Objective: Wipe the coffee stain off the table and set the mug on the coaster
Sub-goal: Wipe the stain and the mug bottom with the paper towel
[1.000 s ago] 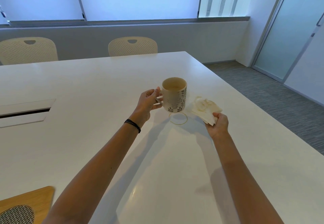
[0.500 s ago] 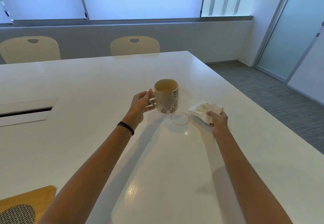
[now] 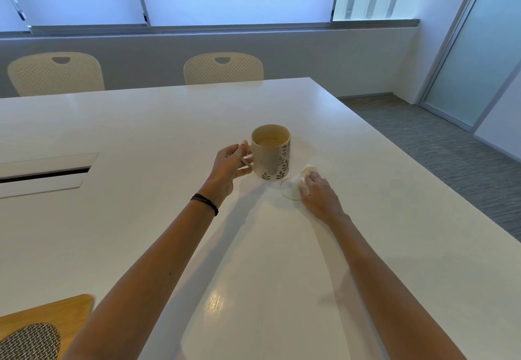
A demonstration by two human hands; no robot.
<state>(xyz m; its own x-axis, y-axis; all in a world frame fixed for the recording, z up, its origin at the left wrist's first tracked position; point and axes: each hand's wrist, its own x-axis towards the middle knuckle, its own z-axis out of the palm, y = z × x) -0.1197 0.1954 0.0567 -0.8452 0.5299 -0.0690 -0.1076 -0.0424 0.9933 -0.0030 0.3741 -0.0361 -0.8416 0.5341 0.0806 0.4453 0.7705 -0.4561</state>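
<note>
The left hand (image 3: 229, 166) had its fingers clamped on the mug (image 3: 271, 152) handle; the right hand (image 3: 320, 194) pressed a napkin (image 3: 308, 169) flat onto the coffee ring (image 3: 289, 192) on the bench (image 3: 141, 134).

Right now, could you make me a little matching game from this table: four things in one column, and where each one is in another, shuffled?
Things:
1. mug
2. napkin
3. coffee ring
4. woven coaster

Places:
A. on the wooden board at the near left corner
B. held by its handle in the left hand
C. on the table, just ahead of the napkin
D. pressed down under the right hand

Pairs: 1-B, 2-D, 3-C, 4-A
</note>
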